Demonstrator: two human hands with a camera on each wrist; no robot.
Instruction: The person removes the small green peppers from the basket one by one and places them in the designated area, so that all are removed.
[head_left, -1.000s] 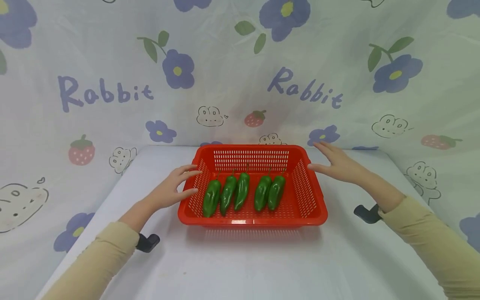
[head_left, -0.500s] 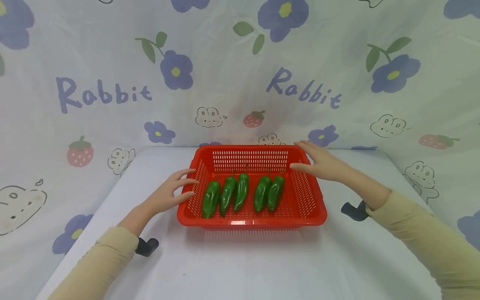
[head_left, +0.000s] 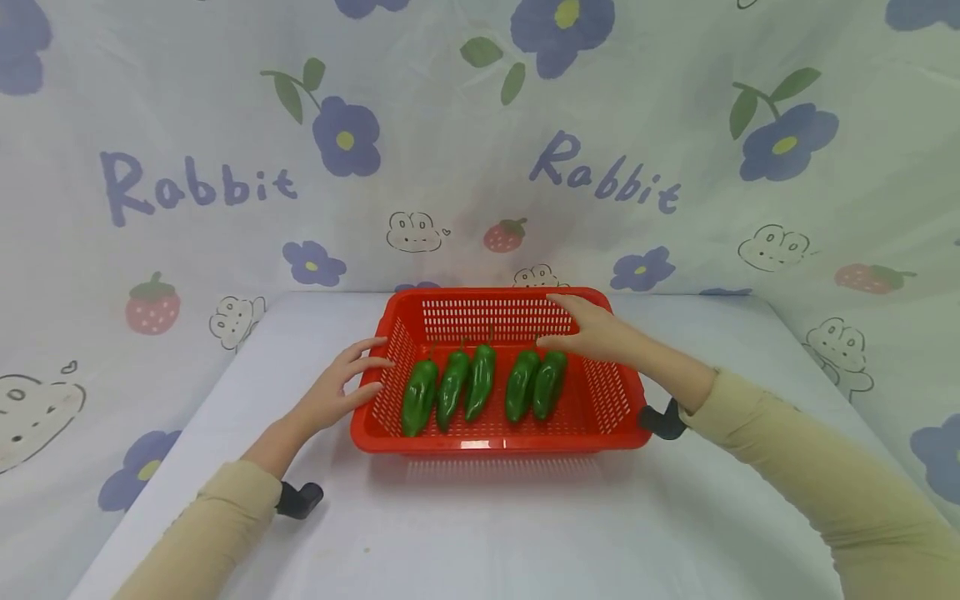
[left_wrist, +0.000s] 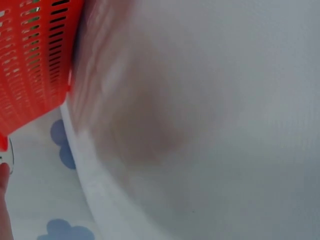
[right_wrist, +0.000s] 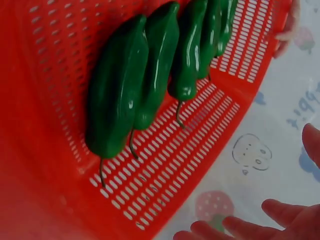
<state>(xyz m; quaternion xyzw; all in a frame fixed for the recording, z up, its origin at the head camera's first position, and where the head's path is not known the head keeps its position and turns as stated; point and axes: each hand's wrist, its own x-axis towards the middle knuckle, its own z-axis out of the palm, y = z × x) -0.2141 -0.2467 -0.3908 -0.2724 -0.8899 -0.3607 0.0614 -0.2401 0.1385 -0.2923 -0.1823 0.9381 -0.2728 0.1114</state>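
Note:
Several green peppers (head_left: 419,400) lie side by side in a red perforated plastic basket (head_left: 495,444). Three are grouped on the left, and two lie together at right, one being the rightmost pepper (head_left: 550,386). My right hand (head_left: 596,332) hovers over the basket's right side, thumb and fingers spread above the stems of the right pair, holding nothing. My left hand (head_left: 333,392) is at the left rim with its fingers spread; whether they touch the rim is unclear. In the right wrist view, the fingers (right_wrist: 250,227) show apart from the peppers (right_wrist: 117,90).
The basket stands on a white-covered table (head_left: 450,533). Behind hangs a cloth backdrop (head_left: 465,167) printed with flowers, rabbits and strawberries. A dark wrist-worn device (head_left: 300,500) sits at the left wrist, another dark device (head_left: 663,419) at the right.
My right hand has moved left, from outside the basket's right rim to above the right pair of peppers. The left hand stays by the left rim. The peppers have not moved.

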